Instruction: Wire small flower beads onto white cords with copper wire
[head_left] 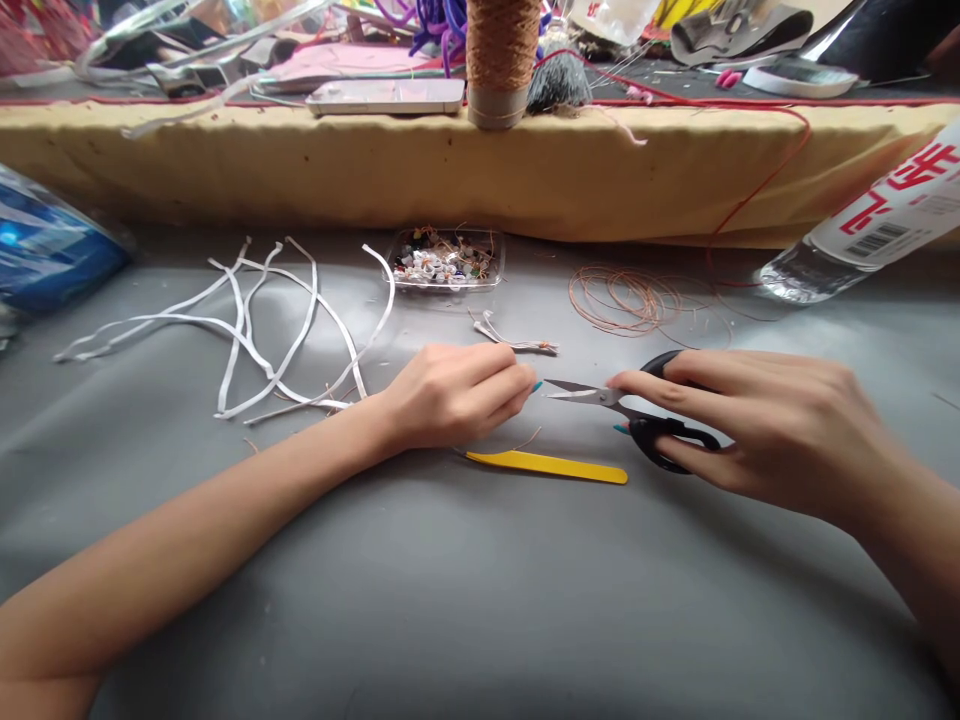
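My right hand (757,430) grips a pair of black-handled scissors (592,394), fingers through the loops. The blades are slightly parted and point left at my left hand (469,395). That hand is closed in a pinch; whatever its fingertips hold is hidden or too thin to make out. Just below it lies a pair of yellow tweezers (551,466), tip partly under the hand. Behind the left hand rests a small bundle of pale cords (517,345). White flat cords (289,375) lie crisscrossed to the left, some passing behind my left wrist.
A clear tray of beads (446,272) stands at the back, with a loose coil of brown cord (622,300) to its right. A water bottle (862,220) leans at far right. On the raised ledge are a phone (386,97) and a thread spool (502,60).
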